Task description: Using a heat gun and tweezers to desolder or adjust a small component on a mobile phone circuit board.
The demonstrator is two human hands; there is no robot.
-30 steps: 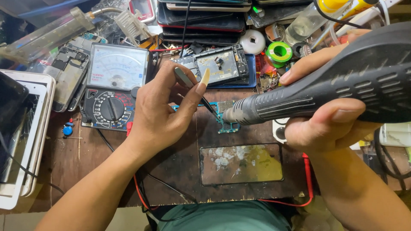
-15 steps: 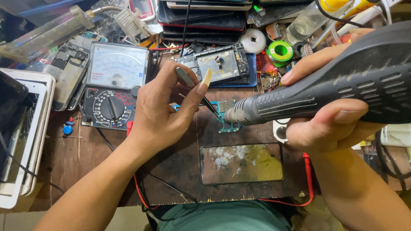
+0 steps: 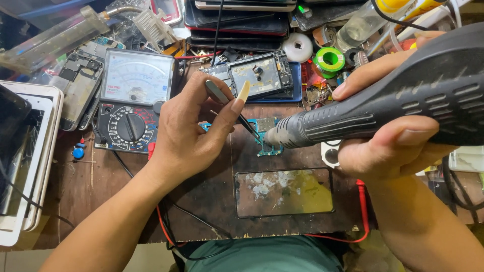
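Note:
My left hand (image 3: 194, 131) grips metal tweezers (image 3: 237, 113), their tips touching a small teal circuit board (image 3: 267, 138) on the dark work mat (image 3: 201, 196). My right hand (image 3: 398, 136) holds a black hot-air gun handle (image 3: 383, 103), its metal nozzle aimed at the same board from the right, just beside the tweezer tips.
An analog multimeter (image 3: 132, 103) sits left of my hand. A glass plate with residue (image 3: 283, 192) lies near the front edge. A disassembled phone (image 3: 254, 74), green solder spool (image 3: 328, 59), white tape roll (image 3: 297, 47), stacked phones and a tablet (image 3: 22, 156) crowd the bench.

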